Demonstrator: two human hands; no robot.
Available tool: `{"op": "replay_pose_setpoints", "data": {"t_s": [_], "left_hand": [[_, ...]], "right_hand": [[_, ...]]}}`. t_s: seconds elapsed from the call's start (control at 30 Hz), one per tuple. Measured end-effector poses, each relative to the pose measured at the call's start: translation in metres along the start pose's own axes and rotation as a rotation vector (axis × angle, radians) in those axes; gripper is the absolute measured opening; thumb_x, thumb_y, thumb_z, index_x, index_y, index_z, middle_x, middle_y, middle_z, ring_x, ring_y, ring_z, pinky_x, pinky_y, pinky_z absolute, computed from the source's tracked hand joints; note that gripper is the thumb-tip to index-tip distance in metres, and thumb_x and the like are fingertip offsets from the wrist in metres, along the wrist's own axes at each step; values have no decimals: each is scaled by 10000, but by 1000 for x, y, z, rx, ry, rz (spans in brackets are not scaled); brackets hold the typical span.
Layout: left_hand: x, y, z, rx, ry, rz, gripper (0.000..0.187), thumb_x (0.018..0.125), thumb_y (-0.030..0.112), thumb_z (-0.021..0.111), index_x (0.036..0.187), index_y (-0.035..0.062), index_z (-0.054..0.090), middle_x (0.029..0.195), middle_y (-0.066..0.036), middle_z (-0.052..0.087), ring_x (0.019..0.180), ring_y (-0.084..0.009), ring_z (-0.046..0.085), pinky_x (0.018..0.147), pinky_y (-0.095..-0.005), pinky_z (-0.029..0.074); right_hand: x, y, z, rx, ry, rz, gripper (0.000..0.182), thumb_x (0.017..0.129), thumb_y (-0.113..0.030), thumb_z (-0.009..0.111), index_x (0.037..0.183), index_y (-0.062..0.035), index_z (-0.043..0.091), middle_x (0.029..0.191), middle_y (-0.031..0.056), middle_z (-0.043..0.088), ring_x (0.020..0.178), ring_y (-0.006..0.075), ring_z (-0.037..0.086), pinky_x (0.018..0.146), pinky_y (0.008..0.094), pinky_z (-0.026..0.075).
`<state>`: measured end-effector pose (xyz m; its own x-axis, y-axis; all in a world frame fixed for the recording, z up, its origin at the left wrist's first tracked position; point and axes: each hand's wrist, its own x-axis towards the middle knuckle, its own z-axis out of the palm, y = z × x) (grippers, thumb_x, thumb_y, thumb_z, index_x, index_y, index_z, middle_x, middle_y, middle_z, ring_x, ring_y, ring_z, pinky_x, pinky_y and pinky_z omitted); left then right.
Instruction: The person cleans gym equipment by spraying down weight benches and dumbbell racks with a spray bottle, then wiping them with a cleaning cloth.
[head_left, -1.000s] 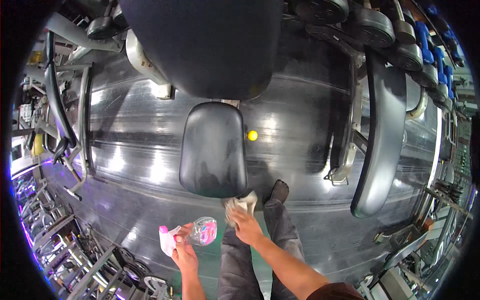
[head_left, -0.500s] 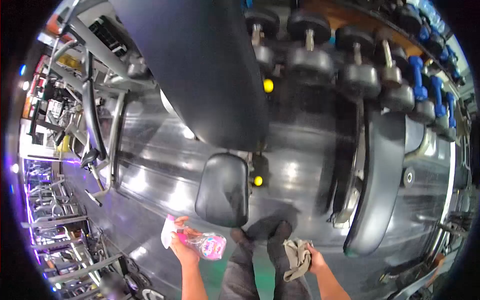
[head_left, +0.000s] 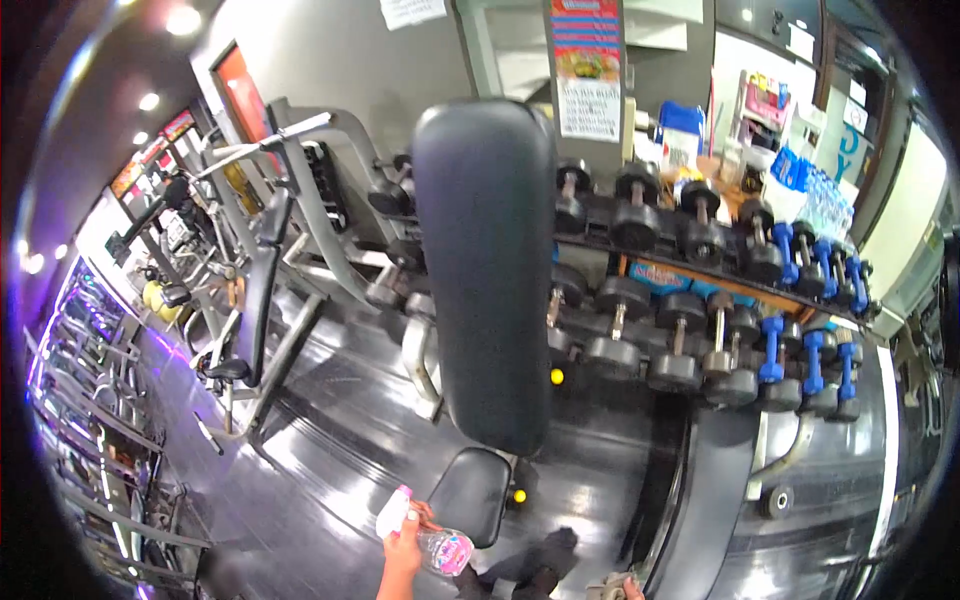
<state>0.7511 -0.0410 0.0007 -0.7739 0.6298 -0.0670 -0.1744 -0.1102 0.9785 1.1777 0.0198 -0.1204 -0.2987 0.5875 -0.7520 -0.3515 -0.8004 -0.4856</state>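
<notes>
In the lower middle, my left hand [head_left: 403, 548] is wrapped round the neck of a spray bottle [head_left: 447, 551], which has a white and pink trigger head and a pink label. The bottle lies tilted beside the seat pad [head_left: 474, 497] of a black weight bench. Above that seat rises the bench's long black backrest [head_left: 484, 270], tilted up. At the bottom edge my right hand [head_left: 632, 589] is closed on a grey-green cloth [head_left: 606, 588]; most of both is cut off by the frame.
Behind the bench runs a two-tier rack [head_left: 700, 262] of black and blue dumbbells [head_left: 771, 350]. A flat bench [head_left: 705, 500] stands to the right. Gym machines [head_left: 258, 300] fill the left side. Bottled water [head_left: 825, 200] sits on a counter at the back right.
The view has tilted upward, so the wall and whole rack now show. Both hands sit lower in the picture, still holding the spray bottle and the cloth.
</notes>
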Motion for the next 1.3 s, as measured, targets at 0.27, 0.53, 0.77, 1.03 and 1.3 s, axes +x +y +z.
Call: {"op": "replay_pose_setpoints", "data": {"t_s": [0.27, 0.53, 0.77, 1.03, 1.3], "left_hand": [[2, 143, 35, -115, -36, 103, 236, 987, 198, 619, 1110, 16, 535, 981, -128, 600, 662, -260, 674, 657, -395, 585], [27, 230, 79, -95, -248, 357, 198, 990, 106, 595, 1130, -18, 533, 909, -99, 605, 644, -205, 651, 644, -385, 571], [77, 262, 129, -101, -174, 393, 188, 960, 128, 620, 1068, -7, 545, 869, -77, 576, 611, -196, 624, 604, -361, 554], [111, 264, 192, 3, -113, 413, 175, 972, 77, 614, 1110, -11, 549, 853, -68, 592, 587, -162, 630, 574, -330, 574], [128, 242, 240, -36, 50, 487, 229, 959, 90, 648, 1126, -27, 544, 862, -70, 598, 631, -158, 646, 573, -320, 573]], "right_hand": [[-61, -96, 121, 361, -104, -122, 319, 1020, -269, 543, 1290, -110, 606, 1212, 63, 673, 1087, 241, 659, 924, 399, 562], [-78, -141, 175, 367, -389, -148, 452, 1084, -424, 410, 1399, -120, 525, 1217, 98, 658, 1089, 272, 641, 944, 419, 552], [-90, -176, 178, 364, -237, -348, 463, 1062, -405, 465, 1387, -85, 545, 1195, 119, 671, 1057, 295, 660, 934, 444, 555], [-41, -250, 171, 393, -301, -364, 446, 1021, -388, 547, 1334, -72, 569, 1185, 131, 661, 1073, 314, 646, 932, 471, 540], [24, -389, 190, 186, -454, -363, 490, 1020, -392, 539, 1387, -67, 541, 1293, 141, 639, 1172, 337, 619, 1019, 511, 494]]}}
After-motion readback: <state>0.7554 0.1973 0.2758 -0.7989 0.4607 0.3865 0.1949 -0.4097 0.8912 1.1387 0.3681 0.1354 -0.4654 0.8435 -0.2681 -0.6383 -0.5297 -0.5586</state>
